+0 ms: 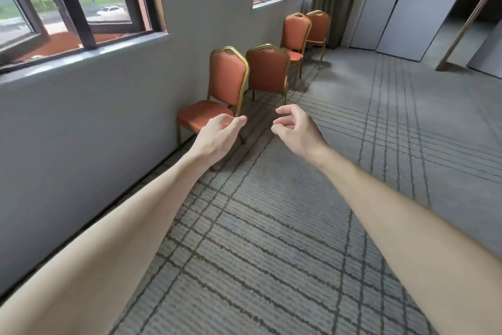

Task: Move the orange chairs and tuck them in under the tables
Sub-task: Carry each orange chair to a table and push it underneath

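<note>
Reach, I judged, favoured my left hand [218, 136], loosely curled and empty just in front of the nearest orange chair [226, 82], while my right hand [294, 128], equally slack and empty, hung farther off to that chair's right, whose seat faced me.

Daylight comes in through the big window [81, 0], bright and even. Right of the window, pale patches lie on the carpet [394, 95], and the orange chairs [228, 76] throw soft shadows beside them. The window's frame bows with the lens; below it my forearms [114, 247] stretch wide. Everything looks slightly soft.
</note>
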`<action>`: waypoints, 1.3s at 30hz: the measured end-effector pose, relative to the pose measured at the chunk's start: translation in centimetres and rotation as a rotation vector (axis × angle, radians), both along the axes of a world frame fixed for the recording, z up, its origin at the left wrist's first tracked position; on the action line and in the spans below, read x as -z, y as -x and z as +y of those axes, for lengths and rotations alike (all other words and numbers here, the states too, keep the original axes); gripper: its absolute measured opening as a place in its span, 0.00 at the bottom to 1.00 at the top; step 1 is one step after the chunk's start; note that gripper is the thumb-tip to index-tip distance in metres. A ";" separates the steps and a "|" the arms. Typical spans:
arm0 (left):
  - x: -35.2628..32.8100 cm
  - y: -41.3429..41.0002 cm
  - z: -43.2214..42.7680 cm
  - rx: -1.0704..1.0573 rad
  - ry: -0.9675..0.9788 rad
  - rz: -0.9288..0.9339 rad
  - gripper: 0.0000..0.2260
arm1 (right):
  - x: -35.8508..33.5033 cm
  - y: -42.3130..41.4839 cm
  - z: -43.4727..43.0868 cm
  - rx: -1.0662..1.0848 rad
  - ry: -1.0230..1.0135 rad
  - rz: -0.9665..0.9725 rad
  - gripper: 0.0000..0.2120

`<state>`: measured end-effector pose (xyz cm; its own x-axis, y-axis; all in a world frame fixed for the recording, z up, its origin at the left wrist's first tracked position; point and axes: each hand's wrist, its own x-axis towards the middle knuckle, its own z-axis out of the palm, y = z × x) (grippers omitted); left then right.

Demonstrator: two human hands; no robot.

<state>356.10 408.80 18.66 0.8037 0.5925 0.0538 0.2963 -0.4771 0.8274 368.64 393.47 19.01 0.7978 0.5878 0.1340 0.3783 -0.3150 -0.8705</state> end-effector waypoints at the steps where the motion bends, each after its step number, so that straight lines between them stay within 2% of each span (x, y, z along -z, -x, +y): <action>1: 0.2 -2.1 1.7 0.004 -0.011 0.003 0.23 | 0.3 -2.0 1.6 0.006 -0.004 0.002 0.17; 6: 0.7 -12.5 9.6 0.016 -0.034 0.004 0.27 | 2.0 -12.3 9.5 0.005 -0.030 0.001 0.18; 16: 0.3 -34.8 25.1 0.031 -0.105 0.064 0.21 | 1.8 -35.0 25.0 0.010 -0.047 0.058 0.19; 30: 2.2 -67.6 44.4 0.109 -0.030 -0.026 0.24 | 2.6 -66.0 41.9 0.065 0.050 -0.013 0.19; 37: 2.5 -83.3 52.4 0.097 0.028 0.025 0.29 | 2.8 -80.5 48.2 0.068 0.135 0.027 0.19; 39: 3.0 -88.4 54.6 0.113 0.014 0.053 0.26 | 3.4 -85.5 50.3 0.071 0.152 0.043 0.20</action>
